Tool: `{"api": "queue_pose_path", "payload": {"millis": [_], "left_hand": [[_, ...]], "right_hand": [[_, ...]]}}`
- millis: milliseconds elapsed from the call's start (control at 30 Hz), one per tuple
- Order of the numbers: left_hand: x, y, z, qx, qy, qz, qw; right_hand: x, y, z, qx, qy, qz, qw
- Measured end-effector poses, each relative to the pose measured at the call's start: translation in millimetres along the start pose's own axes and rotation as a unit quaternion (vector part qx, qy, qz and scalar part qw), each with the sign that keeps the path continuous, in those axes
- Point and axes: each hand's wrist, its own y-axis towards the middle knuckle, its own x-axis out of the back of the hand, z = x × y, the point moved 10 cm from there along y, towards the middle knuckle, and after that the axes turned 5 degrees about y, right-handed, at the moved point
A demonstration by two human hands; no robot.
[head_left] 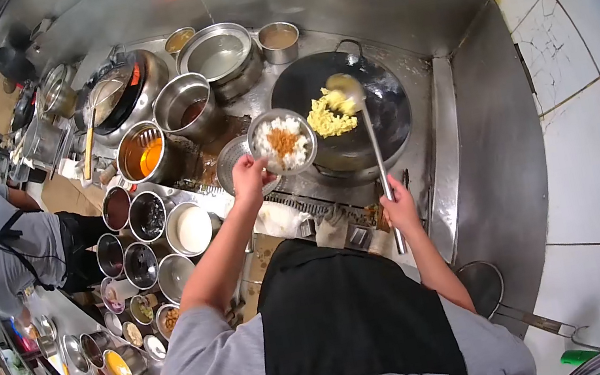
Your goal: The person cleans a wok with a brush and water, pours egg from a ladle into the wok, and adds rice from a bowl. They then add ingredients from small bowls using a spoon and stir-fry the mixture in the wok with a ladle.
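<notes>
My left hand [251,178] grips the edge of a metal bowl [253,138]. White rice [287,124] fills it, with an orange-brown seasoning [282,142] heaped in the middle. The bowl is held up just left of a black wok [384,116]. Closed around the long handle of a ladle [374,141] is my right hand [400,206]. The ladle's head rests in the wok, against yellow scrambled egg [329,116]. A perforated strainer [227,170] shows partly behind the bowl and my left hand.
Pots stand left of the wok, one with orange oil [150,156]. A pot of white liquid [191,229] and several sauce containers line my left side. A skimmer [483,285] hangs at right beside the tiled wall [584,161]. A co-worker [27,235] bends at far left.
</notes>
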Motion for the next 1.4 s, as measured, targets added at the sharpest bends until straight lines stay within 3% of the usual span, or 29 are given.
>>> {"api": "queue_pose_path", "payload": {"millis": [67, 133, 200, 267, 300, 367, 400, 467, 500, 600, 633, 667, 733, 767, 800, 867, 900, 933, 1000, 1033, 1067, 1100, 1133, 1167, 1200, 1233, 1267, 1333, 1400], "left_hand": [[-24, 19, -15, -0.045, 0.019, 0.024, 0.999], [-45, 41, -26, -0.071, 0.052, 0.041, 0.995], [-69, 58, -47, -0.136, 0.141, 0.039, 0.980], [-94, 67, -71, -0.207, 0.341, 0.018, 0.917], [-105, 78, -70, -0.204, 0.339, 0.024, 0.918], [-157, 61, -95, -0.448, 0.480, 0.034, 0.754], [-168, 70, -78, -0.447, 0.495, 0.023, 0.745], [-193, 88, -34, -0.435, 0.571, 0.117, 0.686], [-200, 98, -4, -0.406, 0.642, 0.168, 0.628], [-200, 119, 18, -0.404, 0.624, 0.185, 0.642], [-194, 128, 11, -0.398, 0.574, 0.156, 0.698], [-190, 127, 9, -0.396, 0.571, 0.154, 0.702], [-164, 138, -15, -0.371, 0.486, 0.063, 0.789], [-153, 119, -37, -0.381, 0.446, 0.043, 0.809], [-148, 111, -37, -0.381, 0.441, 0.040, 0.811], [-141, 85, -45, -0.462, 0.435, 0.044, 0.772], [-144, 80, -38, -0.456, 0.459, 0.111, 0.754], [-142, 83, -28, -0.418, 0.498, 0.125, 0.749], [-118, 76, -45, -0.423, 0.420, 0.060, 0.801], [-110, 79, -47, -0.422, 0.417, 0.057, 0.803], [-92, 74, -61, -0.475, 0.382, -0.009, 0.793], [-73, 64, -69, -0.523, 0.344, -0.074, 0.776], [-64, 57, -73, -0.519, 0.341, -0.076, 0.780], [-42, 80, -53, -0.331, 0.209, -0.010, 0.920], [-32, 88, -17, -0.120, 0.061, 0.058, 0.989], [-22, 86, -4, -0.084, -0.067, 0.070, 0.992], [-8, 73, -9, -0.089, -0.067, 0.066, 0.992], [23, 38, -2, -0.005, -0.115, 0.038, 0.993], [56, 4, 4, -0.001, -0.125, 0.029, 0.992]], "right_hand": [[0, -33, -12, -0.037, -0.001, 0.065, 0.997], [14, -66, -7, 0.116, -0.113, 0.031, 0.986], [34, -91, -30, 0.107, -0.132, 0.003, 0.985], [48, -113, -41, 0.095, -0.153, -0.030, 0.983], [54, -121, -44, 0.059, -0.127, -0.040, 0.989], [56, -127, -46, 0.036, -0.065, -0.053, 0.996], [53, -130, -43, 0.035, -0.070, -0.057, 0.995], [46, -131, -31, 0.045, -0.081, -0.061, 0.994], [44, -128, -32, 0.074, -0.107, -0.073, 0.989], [37, -126, -32, -0.011, -0.193, -0.054, 0.980], [30, -130, -16, 0.007, -0.185, -0.060, 0.981], [23, -133, -17, 0.007, -0.191, -0.058, 0.980], [14, -133, -8, 0.073, -0.116, -0.065, 0.988], [12, -131, -21, 0.004, -0.138, -0.055, 0.989], [9, -122, -24, 0.008, -0.143, -0.055, 0.988], [-12, -107, -6, 0.163, -0.214, -0.045, 0.962], [-16, -97, -4, 0.098, -0.234, -0.031, 0.967], [-16, -95, 4, 0.098, -0.240, -0.028, 0.965], [-16, -90, 19, 0.066, -0.264, -0.027, 0.962], [-19, -101, 30, 0.063, -0.264, -0.033, 0.962], [-22, -108, 26, 0.063, -0.268, -0.032, 0.961], [-22, -124, 31, 0.123, -0.280, -0.057, 0.951], [-26, -139, 43, 0.182, -0.291, -0.079, 0.936], [-23, -145, 29, 0.073, -0.340, -0.068, 0.935], [-22, -144, 19, 0.073, -0.342, -0.064, 0.934], [-23, -136, 11, 0.148, -0.349, -0.059, 0.924], [-24, -128, 5, 0.225, -0.351, -0.053, 0.907], [-10, -106, 2, 0.247, -0.338, -0.050, 0.907], [-5, -95, 13, 0.087, -0.264, -0.051, 0.959]]}}
